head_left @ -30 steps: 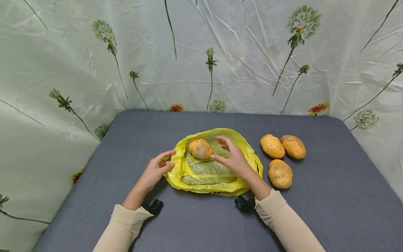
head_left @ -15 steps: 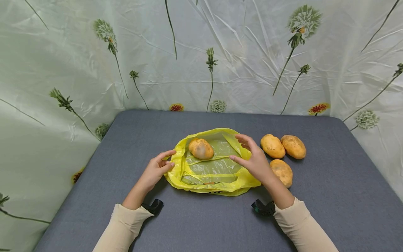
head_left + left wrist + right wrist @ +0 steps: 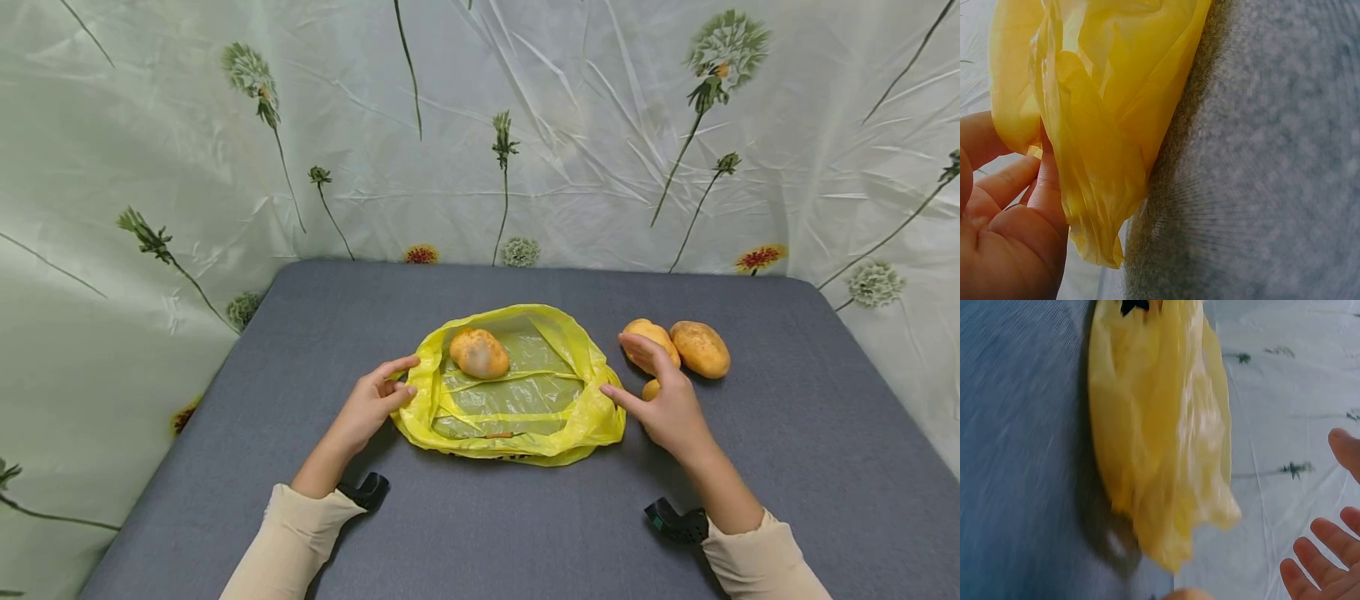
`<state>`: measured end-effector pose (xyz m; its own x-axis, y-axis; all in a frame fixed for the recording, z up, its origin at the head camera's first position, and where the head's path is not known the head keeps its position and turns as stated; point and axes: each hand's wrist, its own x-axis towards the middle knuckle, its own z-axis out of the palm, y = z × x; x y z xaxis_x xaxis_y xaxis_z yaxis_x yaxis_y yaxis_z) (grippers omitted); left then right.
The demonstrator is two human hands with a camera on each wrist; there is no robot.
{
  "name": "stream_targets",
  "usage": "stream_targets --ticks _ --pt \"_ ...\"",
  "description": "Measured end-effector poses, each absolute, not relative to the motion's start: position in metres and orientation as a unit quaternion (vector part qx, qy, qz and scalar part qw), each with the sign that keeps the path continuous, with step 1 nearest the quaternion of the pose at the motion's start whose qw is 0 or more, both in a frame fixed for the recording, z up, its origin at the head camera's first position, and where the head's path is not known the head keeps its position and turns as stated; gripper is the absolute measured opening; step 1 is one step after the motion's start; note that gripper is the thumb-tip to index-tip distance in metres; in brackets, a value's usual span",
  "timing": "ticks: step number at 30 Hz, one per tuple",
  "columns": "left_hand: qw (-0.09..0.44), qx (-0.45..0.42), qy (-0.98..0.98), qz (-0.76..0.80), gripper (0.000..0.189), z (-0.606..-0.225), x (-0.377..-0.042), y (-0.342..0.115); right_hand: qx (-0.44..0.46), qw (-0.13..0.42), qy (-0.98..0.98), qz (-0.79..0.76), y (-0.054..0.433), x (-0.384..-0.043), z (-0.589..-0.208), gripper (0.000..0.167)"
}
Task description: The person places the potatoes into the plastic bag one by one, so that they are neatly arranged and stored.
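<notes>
A yellow plastic bag (image 3: 600,421) lies with its mouth spread wide, and one potato (image 3: 480,353) rests inside toward its back left. My left hand (image 3: 375,402) pinches the bag's left edge between thumb and fingers; in the left wrist view the yellow film hangs in folds beside the thumb. My right hand (image 3: 667,408) is at the bag's right side, holding nothing, thumb and fingers spread apart. Beyond it are a potato (image 3: 654,332), partly covered by the fingers, and a potato (image 3: 651,388) mostly hidden behind the hand. The right wrist view shows straight fingers (image 3: 1310,562) apart from the bag.
Another potato (image 3: 701,350) sits at the right of the group. All of it stands on a grey cloth-covered table (image 3: 480,533). A pale curtain (image 3: 570,167) with printed dandelions rises behind the table's back edge.
My right hand has moved from over the bag's inside, beside the potato in it, rightward past the bag's edge to the loose potatoes. The left hand stays at the bag's left edge.
</notes>
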<state>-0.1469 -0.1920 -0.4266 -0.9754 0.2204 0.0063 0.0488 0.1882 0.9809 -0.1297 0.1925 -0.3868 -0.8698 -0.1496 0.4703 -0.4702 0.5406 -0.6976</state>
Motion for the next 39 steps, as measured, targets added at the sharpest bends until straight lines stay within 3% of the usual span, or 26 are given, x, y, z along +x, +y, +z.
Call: stream_targets --ticks 20,39 --pt "0.065 0.09 0.768 0.631 0.043 -0.428 -0.147 -0.192 0.148 0.201 -0.872 0.421 0.246 -0.097 -0.403 0.076" --pt "0.068 0.092 0.763 0.636 0.044 -0.428 -0.147 -0.192 0.067 0.101 -0.895 0.429 0.261 -0.09 -0.427 0.068"
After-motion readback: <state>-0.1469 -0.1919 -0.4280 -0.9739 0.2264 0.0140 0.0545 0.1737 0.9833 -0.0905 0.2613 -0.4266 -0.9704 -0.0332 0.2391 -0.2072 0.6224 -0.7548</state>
